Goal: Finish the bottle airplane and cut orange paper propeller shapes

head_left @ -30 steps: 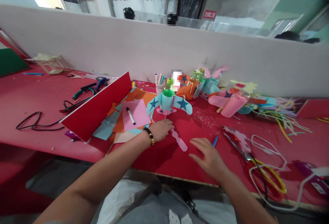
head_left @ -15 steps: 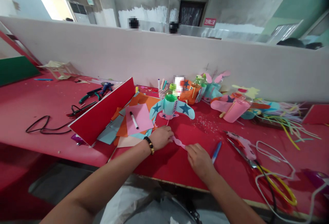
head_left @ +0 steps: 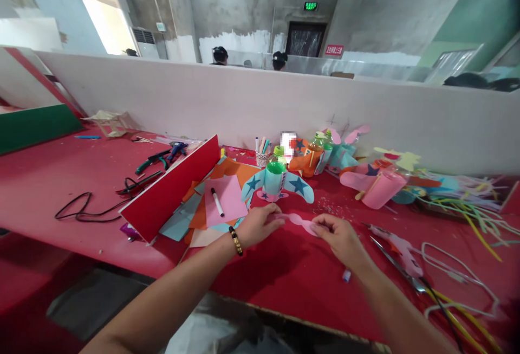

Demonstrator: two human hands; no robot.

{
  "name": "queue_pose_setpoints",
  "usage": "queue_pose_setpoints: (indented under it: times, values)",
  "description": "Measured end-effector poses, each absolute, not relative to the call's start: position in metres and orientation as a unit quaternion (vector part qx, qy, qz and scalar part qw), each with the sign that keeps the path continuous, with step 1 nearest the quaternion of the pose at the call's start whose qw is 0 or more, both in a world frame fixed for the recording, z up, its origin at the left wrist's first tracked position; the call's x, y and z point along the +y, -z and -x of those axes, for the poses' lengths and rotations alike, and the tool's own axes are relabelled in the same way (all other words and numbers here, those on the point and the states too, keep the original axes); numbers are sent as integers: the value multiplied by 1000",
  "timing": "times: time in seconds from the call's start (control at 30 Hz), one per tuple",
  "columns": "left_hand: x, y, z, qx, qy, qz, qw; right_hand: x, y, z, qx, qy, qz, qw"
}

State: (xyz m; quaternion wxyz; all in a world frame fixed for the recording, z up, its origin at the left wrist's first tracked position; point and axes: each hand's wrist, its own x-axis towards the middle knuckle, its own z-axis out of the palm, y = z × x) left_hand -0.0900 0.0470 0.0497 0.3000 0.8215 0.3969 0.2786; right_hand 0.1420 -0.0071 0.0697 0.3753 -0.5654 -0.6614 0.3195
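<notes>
A narrow pink paper cutout with a rounded, propeller-like outline (head_left: pixel 296 219) is held up just above the red table. My left hand (head_left: pixel 262 227), with a beaded bracelet at the wrist, pinches its left end. Its right end sits between the thumb and fingers of my right hand (head_left: pixel 338 238). Just beyond the hands a light-blue paper-wrapped bottle plane (head_left: pixel 273 183) stands upright, with star-marked wings and a green cap. A blue pen (head_left: pixel 346 275) lies partly hidden under my right forearm.
Coloured paper sheets (head_left: pixel 197 210) and a marker (head_left: pixel 217 202) lie left, beside a red divider board (head_left: pixel 174 188). Scissors (head_left: pixel 400 264) and a pink glue gun (head_left: pixel 400 251) with cords lie right. More bottle crafts (head_left: pixel 384 188) stand behind, before a white partition (head_left: pixel 182 99).
Both hands have lifted slightly, and the right has moved rightward, so more of the pink cutout shows between them. My right forearm now covers most of the blue pen. The camera view has tilted up.
</notes>
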Motion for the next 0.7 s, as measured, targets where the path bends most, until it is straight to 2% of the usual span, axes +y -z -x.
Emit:
queue_pose_setpoints:
  times: [0.1,0.33,0.57,0.7]
  values:
    - [50,-66,90,385,-326,-786,357,3,-90,-141,-654,-352,537,399]
    - [69,-117,98,394,-381,-724,418,39,-125,-132,-607,-396,513,460]
    - [120,-170,107,398,-448,-700,389,96,-164,-113,-582,-419,450,532]
    - [156,-185,106,391,-460,-678,421,128,-178,-106,-553,-425,474,537]
